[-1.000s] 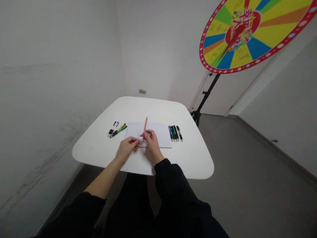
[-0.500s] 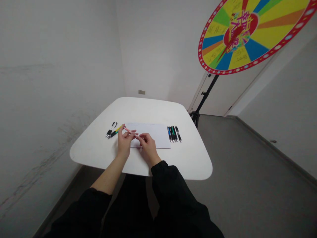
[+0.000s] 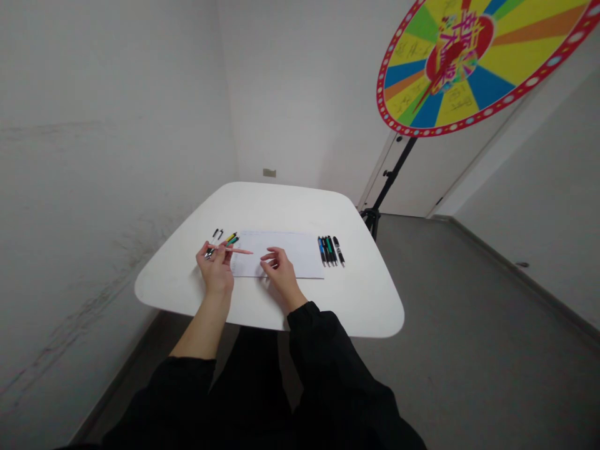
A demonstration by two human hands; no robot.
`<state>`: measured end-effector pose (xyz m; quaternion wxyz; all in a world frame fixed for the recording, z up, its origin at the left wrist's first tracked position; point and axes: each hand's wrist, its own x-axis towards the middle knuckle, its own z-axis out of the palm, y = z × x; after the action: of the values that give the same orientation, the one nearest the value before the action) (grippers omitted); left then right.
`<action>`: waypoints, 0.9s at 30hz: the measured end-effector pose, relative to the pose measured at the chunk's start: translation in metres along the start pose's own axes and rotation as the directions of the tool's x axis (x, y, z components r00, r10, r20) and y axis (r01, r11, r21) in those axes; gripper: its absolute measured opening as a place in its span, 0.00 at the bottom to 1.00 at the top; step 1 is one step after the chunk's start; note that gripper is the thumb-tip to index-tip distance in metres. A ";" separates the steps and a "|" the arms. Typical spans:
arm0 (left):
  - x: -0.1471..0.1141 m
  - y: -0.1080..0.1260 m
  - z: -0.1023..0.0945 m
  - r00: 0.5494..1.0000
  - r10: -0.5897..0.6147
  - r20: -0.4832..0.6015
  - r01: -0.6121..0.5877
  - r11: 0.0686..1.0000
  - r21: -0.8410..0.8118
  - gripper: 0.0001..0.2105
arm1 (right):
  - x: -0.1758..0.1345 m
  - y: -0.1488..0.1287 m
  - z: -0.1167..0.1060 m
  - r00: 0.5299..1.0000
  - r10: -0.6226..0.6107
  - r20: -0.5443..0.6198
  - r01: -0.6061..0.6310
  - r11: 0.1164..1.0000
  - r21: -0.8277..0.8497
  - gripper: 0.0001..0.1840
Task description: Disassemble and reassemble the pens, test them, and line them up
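Note:
A slim pink pen (image 3: 241, 251) lies across the fingers of my left hand (image 3: 217, 270), which grips it near the paper's left side. Its tip points right, toward my right hand (image 3: 281, 272). That hand hovers over the white paper (image 3: 304, 256), with thumb and fingers parted and nothing between them. Beyond my left fingers are pens with yellow (image 3: 231, 237) and green (image 3: 233, 241) barrels, partly covered by the hand. Two white-and-black pens (image 3: 219, 235) show just left of these, their lower ends hidden.
Right of the paper, several dark pens (image 3: 330, 251) with blue, green and black parts lie side by side on the white table (image 3: 290, 203). A colourful prize wheel (image 3: 469, 62) on a black stand (image 3: 391, 178) rises behind the table's right side. Walls stand left and behind.
My right hand has let go of the pink pen, leaving a gap between hand and pen. My left hand has moved left with the pen and turned more palm-up.

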<state>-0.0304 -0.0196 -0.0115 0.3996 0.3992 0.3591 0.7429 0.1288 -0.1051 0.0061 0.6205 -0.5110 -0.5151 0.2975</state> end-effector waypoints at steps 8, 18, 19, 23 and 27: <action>-0.001 0.003 0.004 0.996 -0.093 -0.004 0.090 0.966 -0.243 0.30 | 0.001 0.004 0.001 1.000 0.006 0.030 -0.004 0.999 -0.048 0.19; -0.006 0.006 0.008 0.996 -0.083 0.035 0.090 0.951 -0.296 0.30 | 0.000 0.004 -0.002 0.998 -0.012 0.070 0.019 0.995 -0.096 0.13; -0.006 0.007 0.008 0.995 -0.084 0.047 0.094 0.952 -0.292 0.30 | 0.000 0.004 -0.002 0.997 -0.012 0.073 0.019 0.995 -0.102 0.13; -0.009 0.010 0.009 0.989 -0.116 0.092 0.138 0.949 -0.283 0.31 | 0.000 0.003 -0.001 0.997 0.005 0.073 0.003 0.994 -0.112 0.12; -0.012 0.015 0.011 0.983 -0.135 0.128 0.166 0.948 -0.273 0.37 | -0.001 -0.001 -0.001 0.996 0.005 0.090 0.004 0.995 -0.100 0.09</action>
<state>-0.0208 -0.0345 0.0027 0.5268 0.3491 0.2565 0.7313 0.1292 -0.1063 0.0069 0.5702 -0.5275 -0.5569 0.2941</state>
